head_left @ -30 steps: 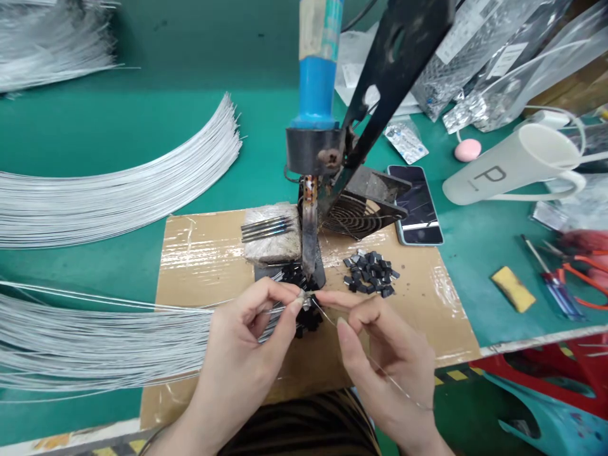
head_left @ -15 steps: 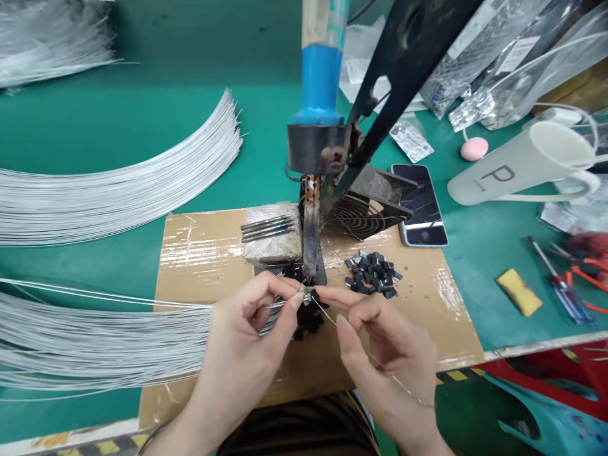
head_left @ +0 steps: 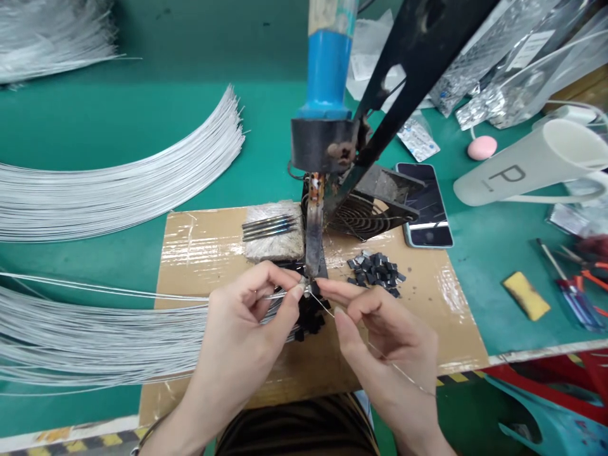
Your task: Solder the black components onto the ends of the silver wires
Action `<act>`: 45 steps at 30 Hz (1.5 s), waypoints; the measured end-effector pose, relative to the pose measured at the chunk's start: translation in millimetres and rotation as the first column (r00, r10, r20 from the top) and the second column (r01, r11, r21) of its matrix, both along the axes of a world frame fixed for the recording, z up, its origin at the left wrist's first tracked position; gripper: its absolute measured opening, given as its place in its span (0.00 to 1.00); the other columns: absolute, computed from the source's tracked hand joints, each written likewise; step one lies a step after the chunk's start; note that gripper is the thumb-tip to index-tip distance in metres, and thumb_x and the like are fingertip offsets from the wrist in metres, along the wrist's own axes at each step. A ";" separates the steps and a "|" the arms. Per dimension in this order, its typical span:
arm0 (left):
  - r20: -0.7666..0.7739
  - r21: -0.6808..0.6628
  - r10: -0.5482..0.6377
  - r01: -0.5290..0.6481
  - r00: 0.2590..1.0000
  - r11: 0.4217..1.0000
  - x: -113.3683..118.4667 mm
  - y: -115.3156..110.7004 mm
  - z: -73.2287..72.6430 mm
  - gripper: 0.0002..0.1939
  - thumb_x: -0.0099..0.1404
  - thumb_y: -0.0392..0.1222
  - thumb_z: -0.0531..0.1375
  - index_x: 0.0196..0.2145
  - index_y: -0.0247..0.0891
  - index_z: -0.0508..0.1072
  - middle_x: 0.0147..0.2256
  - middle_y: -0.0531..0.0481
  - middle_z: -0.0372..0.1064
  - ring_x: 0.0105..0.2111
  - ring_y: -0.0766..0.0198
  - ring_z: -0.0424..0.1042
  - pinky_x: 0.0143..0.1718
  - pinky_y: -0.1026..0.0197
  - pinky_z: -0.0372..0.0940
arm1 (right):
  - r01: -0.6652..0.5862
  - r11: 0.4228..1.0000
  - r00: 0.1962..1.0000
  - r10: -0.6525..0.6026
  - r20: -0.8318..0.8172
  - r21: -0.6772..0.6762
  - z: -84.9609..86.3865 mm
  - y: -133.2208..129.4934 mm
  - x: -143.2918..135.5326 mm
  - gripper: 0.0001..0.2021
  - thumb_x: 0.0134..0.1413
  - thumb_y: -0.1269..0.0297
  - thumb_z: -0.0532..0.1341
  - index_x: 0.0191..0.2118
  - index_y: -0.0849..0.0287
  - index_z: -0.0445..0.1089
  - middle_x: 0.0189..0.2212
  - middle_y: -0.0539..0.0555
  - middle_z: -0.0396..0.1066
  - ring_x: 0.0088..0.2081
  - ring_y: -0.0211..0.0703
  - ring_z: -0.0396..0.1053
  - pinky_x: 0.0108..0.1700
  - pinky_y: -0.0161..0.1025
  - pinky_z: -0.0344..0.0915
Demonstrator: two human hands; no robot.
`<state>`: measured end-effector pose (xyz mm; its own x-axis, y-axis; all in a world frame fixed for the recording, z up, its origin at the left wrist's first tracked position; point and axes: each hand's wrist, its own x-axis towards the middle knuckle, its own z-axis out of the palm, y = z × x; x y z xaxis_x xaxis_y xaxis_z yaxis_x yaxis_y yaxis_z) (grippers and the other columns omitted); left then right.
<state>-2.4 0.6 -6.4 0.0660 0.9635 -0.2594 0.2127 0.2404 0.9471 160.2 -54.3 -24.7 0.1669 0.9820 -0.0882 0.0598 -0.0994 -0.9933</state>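
Observation:
My left hand (head_left: 251, 323) is closed in a pinch on the ends of thin white wires (head_left: 142, 292), which come in from the left. A small metal-and-black part (head_left: 308, 290) sits at its fingertips, right under the tip of a soldering iron (head_left: 313, 234) held upright in a stand. Between its fingers my right hand (head_left: 392, 348) grips a thin solder wire (head_left: 323, 306), which slants up toward that part and trails back over the palm. The right forefinger reaches close to the part; contact is unclear. Several black pieces (head_left: 311, 320) lie beneath the hands, partly hidden.
Cardboard (head_left: 204, 247) covers the work spot. Around it are a loose pile of black connectors (head_left: 375, 271), a fan (head_left: 363, 215), a phone (head_left: 430, 206), a yellow sponge (head_left: 526, 296), a white mug (head_left: 517, 168) and a screwdriver (head_left: 577, 304). White wire bundles (head_left: 118, 202) lie left.
The whole view has shifted slightly, so the bench items sit a little farther right. Both hands keep nearly the same pose under the iron tip, with the solder wire still at the small part.

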 end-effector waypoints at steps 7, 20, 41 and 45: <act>0.034 0.010 0.014 -0.014 0.999 1.000 -0.1 3.8 1.7 0.05 0.63 0.33 0.66 0.30 0.40 0.78 0.29 0.56 0.78 0.27 0.72 0.74 0.30 0.74 0.66 | 0.043 0.999 0.997 -0.044 -0.066 -0.018 4.6 6.4 -4.0 0.10 0.63 0.71 0.66 0.31 0.53 0.68 0.50 0.54 0.84 0.51 0.49 0.83 0.56 0.44 0.78; 0.046 0.011 0.008 -0.009 0.999 1.000 -0.5 5.7 1.2 0.05 0.64 0.33 0.67 0.31 0.40 0.79 0.29 0.55 0.78 0.28 0.70 0.75 0.30 0.72 0.66 | 0.024 1.000 0.998 -0.023 -0.066 0.009 2.1 9.1 -1.2 0.10 0.64 0.72 0.66 0.32 0.53 0.69 0.50 0.54 0.84 0.53 0.49 0.82 0.57 0.45 0.78; 0.033 0.024 0.047 -0.048 0.998 0.999 1.1 3.2 2.4 0.04 0.64 0.35 0.68 0.30 0.41 0.79 0.33 0.54 0.81 0.30 0.67 0.76 0.29 0.68 0.66 | 0.015 1.000 0.997 -0.013 -0.078 0.019 4.8 6.3 -1.1 0.10 0.66 0.72 0.66 0.33 0.53 0.70 0.53 0.50 0.83 0.56 0.44 0.80 0.59 0.37 0.75; 0.047 0.036 0.043 -0.044 0.998 0.998 -0.1 2.2 2.3 0.05 0.64 0.35 0.68 0.31 0.42 0.79 0.32 0.55 0.81 0.29 0.68 0.75 0.29 0.69 0.66 | 0.006 1.000 0.997 -0.004 -0.077 0.017 4.3 6.5 -0.8 0.10 0.66 0.72 0.66 0.34 0.53 0.70 0.53 0.48 0.82 0.56 0.42 0.80 0.60 0.35 0.74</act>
